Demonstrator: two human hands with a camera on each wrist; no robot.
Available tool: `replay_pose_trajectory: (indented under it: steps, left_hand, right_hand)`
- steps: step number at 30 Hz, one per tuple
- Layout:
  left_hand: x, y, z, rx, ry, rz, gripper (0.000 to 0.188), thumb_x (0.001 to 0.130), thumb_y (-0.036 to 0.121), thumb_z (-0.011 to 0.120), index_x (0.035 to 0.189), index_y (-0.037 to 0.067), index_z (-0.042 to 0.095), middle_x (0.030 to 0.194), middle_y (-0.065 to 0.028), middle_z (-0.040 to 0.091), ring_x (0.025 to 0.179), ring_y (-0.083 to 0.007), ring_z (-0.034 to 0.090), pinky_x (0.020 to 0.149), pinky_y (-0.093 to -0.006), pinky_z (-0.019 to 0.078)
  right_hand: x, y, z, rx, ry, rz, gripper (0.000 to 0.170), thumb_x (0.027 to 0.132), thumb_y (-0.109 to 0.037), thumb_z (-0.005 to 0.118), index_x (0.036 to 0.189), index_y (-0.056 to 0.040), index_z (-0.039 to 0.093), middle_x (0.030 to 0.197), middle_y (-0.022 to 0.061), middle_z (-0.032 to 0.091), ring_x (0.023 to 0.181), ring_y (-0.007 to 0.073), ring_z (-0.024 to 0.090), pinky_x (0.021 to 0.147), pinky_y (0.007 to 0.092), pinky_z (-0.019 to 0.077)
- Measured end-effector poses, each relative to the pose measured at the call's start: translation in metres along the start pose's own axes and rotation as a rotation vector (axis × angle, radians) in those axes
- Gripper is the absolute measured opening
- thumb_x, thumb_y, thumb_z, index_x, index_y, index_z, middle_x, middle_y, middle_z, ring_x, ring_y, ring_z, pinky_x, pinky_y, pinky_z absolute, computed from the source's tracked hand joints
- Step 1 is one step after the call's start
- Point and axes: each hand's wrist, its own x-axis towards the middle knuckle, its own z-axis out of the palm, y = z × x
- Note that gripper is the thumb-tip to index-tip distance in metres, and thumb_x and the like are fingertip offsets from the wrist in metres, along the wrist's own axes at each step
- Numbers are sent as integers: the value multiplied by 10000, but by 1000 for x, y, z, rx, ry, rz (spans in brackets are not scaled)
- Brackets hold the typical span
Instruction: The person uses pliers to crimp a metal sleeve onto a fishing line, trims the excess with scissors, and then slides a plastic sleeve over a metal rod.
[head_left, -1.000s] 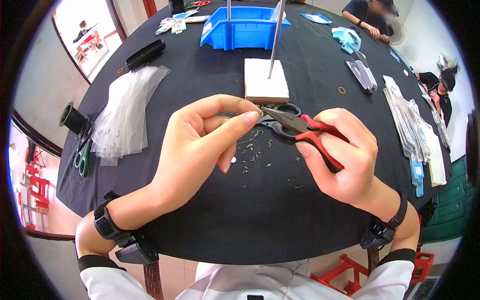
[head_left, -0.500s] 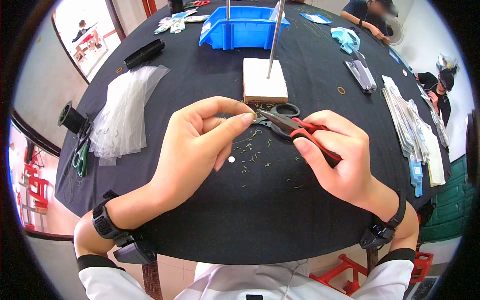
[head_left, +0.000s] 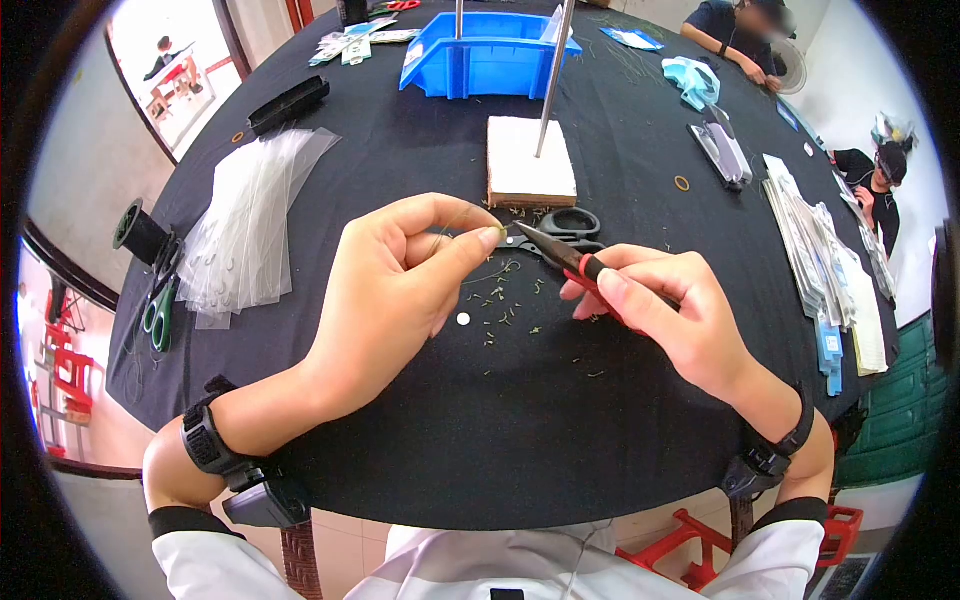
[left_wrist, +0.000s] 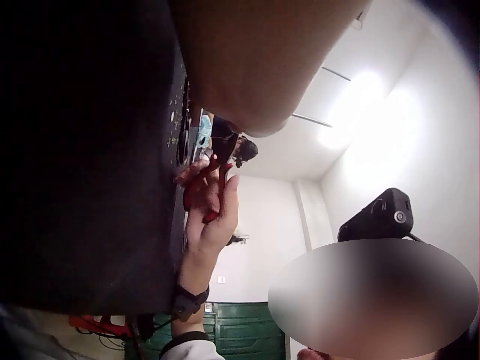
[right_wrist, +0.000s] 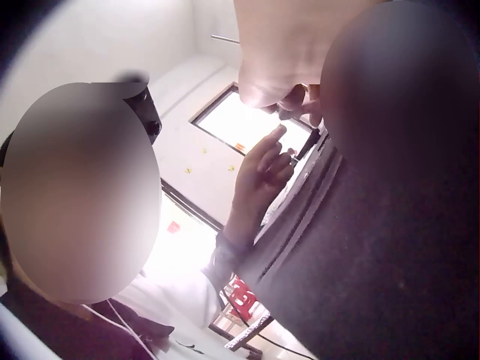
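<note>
My left hand (head_left: 395, 275) pinches a tiny greenish thread-like piece (head_left: 502, 231) between thumb and index fingertip, with a fine line trailing by the fingers. My right hand (head_left: 680, 310) holds needle-nose pliers (head_left: 550, 246) with red handles, their tip pointing at the left fingertips, a short way off. Behind the pliers, black-handled scissors (head_left: 576, 222) lie on the black cloth, partly hidden. Small greenish scraps (head_left: 503, 318) are scattered below the hands, near a white round dot (head_left: 463, 319). In the left wrist view the red-handled pliers (left_wrist: 213, 187) show in the right hand.
A white-topped block (head_left: 530, 160) with a metal rod stands ahead, before a blue bin (head_left: 480, 75). Clear plastic sleeves (head_left: 250, 230), a black spool (head_left: 143, 232) and green-handled scissors (head_left: 160, 315) lie left. A stapler (head_left: 722, 150) and stacked packets (head_left: 815, 255) lie right. Other people sit at far right.
The pliers' tip has drawn back from the left fingertips. My right hand has shifted lower and changed its hold on the handles. The left hand has moved slightly left, still pinching.
</note>
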Motion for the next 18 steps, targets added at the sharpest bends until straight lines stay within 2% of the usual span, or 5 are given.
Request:
replay_pose_trajectory:
  steps: [4,8,9,12,18]
  left_hand:
    - [1,-1,0,15,17,1,185,871,162,604,930,-13,610,489,68,447,393,4,333,376,-181,200]
    - [-2,3,1,105,-54,17,162,871,144,605,932,-7,610,477,70,446,392,8,345,371,-185,203]
    - [-4,4,2,118,-94,32,155,871,138,606,931,-5,610,475,71,446,393,10,348,372,-186,203]
    - [-9,3,3,140,-200,62,136,863,115,617,927,-5,609,477,73,446,405,18,347,381,-190,200]
    - [-8,1,2,224,-326,157,122,857,90,614,918,-16,611,504,75,438,449,24,338,416,-186,199]
  right_hand:
    - [2,-1,-6,206,-25,146,300,909,-215,554,882,66,656,830,51,646,673,74,523,588,216,386]
    - [3,-4,-8,-306,135,-58,227,879,-164,583,839,49,652,749,91,625,634,103,532,541,251,389]
    - [4,-2,-8,-503,193,-158,178,827,-130,627,756,32,626,711,120,589,606,185,553,534,292,404]
    - [5,8,-6,-789,229,-325,188,779,-126,664,686,17,585,703,120,567,621,259,559,562,336,432]
    - [1,8,-3,-989,170,-326,189,743,-159,696,739,-19,569,931,123,551,856,295,545,703,372,452]
